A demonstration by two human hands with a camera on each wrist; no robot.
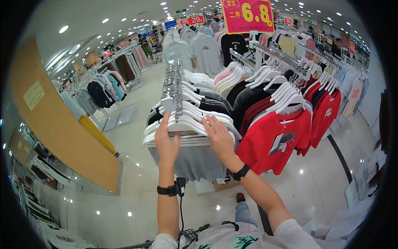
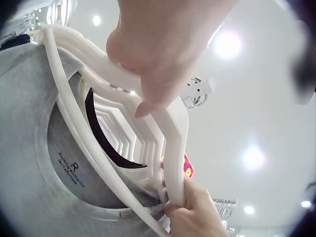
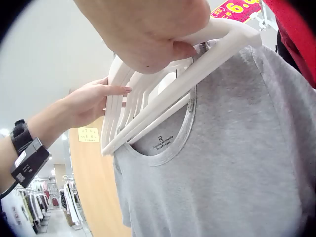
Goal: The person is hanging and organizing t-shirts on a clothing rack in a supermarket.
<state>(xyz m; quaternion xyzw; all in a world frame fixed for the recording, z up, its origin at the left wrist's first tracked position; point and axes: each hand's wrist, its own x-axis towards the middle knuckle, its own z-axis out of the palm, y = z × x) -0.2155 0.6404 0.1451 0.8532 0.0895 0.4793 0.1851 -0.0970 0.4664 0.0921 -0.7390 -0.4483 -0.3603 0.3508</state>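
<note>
White hangers hang in a tight row on a metal rail, the front ones holding a grey T-shirt. My left hand grips several hangers near their left shoulders, fingers over the top and thumb on the near side; the right wrist view shows this left hand too. On the right shoulders of the front hangers, my right hand holds on, its thumb below the edge in the left wrist view. The grey shirt's neckline shows printed text inside. Some fingertips are hidden behind the hangers.
Red shirts hang close on the right, with dark clothes beside them. A pink price sign stands above the racks. At left is a wood-coloured panel; a cart's edge shows by the body.
</note>
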